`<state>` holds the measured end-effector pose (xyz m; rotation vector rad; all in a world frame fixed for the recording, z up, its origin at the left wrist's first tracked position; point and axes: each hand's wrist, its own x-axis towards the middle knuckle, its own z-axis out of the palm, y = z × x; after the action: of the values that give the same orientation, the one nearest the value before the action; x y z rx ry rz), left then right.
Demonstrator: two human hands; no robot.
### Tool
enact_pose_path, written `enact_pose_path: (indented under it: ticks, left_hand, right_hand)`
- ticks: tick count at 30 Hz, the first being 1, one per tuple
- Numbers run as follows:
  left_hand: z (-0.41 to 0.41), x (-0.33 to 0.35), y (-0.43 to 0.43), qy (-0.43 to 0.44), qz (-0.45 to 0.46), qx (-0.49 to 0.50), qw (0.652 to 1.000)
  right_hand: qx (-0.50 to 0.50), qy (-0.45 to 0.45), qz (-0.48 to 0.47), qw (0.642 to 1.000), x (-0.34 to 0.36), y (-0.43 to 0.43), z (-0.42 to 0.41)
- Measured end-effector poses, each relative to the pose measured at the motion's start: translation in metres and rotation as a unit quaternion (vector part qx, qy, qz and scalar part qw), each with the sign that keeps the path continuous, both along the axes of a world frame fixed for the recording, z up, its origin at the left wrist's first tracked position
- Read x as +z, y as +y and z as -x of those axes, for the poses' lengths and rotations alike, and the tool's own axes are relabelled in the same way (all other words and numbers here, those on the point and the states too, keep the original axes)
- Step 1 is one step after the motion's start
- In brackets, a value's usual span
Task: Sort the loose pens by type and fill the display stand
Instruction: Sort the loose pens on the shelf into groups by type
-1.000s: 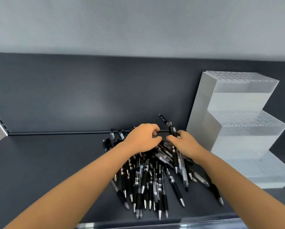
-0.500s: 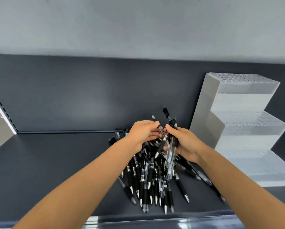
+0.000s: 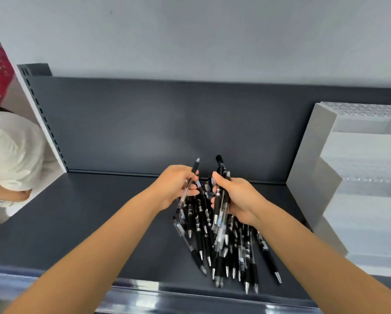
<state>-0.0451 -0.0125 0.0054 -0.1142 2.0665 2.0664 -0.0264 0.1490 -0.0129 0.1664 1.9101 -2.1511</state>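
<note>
Left hand [image 3: 178, 186] pinching a single pen [image 3: 188, 188], right hand [image 3: 238, 200] clenched round an uneven bundle [image 3: 220, 198] above the pile [image 3: 226, 243] near the shelf's [image 3: 88, 223] front edge, display stand [image 3: 360, 189] at the right end; loosely gripped pens could slip and roll off the front.

Both forearms are reaching forward; left hand [image 3: 175, 188] is pinching one pen [image 3: 195, 166], right hand [image 3: 238, 198] is gripping a pen bundle [image 3: 220, 171].

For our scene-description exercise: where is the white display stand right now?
In the head view, the display stand sits at the right end of the dark shelf, just right of the pen pile and the right hand.
</note>
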Motion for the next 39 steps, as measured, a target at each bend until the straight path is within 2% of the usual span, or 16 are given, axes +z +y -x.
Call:
enact_pose_path:
  ticks: [3,6,10,14,20,29,35,37,38,39]
  left_hand:
    - [-0.003,-0.009,-0.047,-0.008,0.064,0.021,0.998]
    - [0.003,-0.018,-0.102,0.007,0.187,0.036,0.982]
    - [0.028,-0.036,-0.180,0.053,0.408,0.030,0.911]
    - [0.049,-0.041,-0.238,0.055,0.538,-0.001,0.841]
    - [0.064,-0.036,-0.279,-0.019,0.582,-0.079,0.809]
    - [0.071,-0.033,-0.307,-0.084,0.520,-0.124,0.841]
    - [0.060,-0.031,-0.307,-0.063,0.551,-0.113,0.824]
    - [0.054,-0.027,-0.300,0.016,0.583,-0.086,0.808]
    - [0.050,-0.027,-0.293,0.075,0.572,-0.068,0.814]
    - [0.046,-0.027,-0.283,0.112,0.521,-0.065,0.843]
  right_hand:
    - [0.004,-0.006,0.005,1.000,-0.003,-0.038,0.006]
    - [0.013,-0.019,0.009,1.000,-0.008,-0.085,0.013]
    - [0.006,-0.021,-0.006,1.000,-0.021,-0.148,0.027]
    - [-0.004,-0.030,-0.027,0.999,-0.026,-0.199,0.038]
    - [0.001,-0.037,-0.064,0.997,-0.032,-0.242,0.039]
    - [0.000,-0.049,-0.071,0.996,-0.042,-0.265,0.035]
    - [-0.021,-0.058,-0.099,0.993,-0.050,-0.264,0.033]
    - [-0.025,-0.050,-0.122,0.991,-0.052,-0.263,0.035]
    - [-0.028,-0.042,-0.131,0.990,-0.052,-0.262,0.035]
    - [-0.030,-0.033,-0.137,0.990,-0.053,-0.262,0.036]
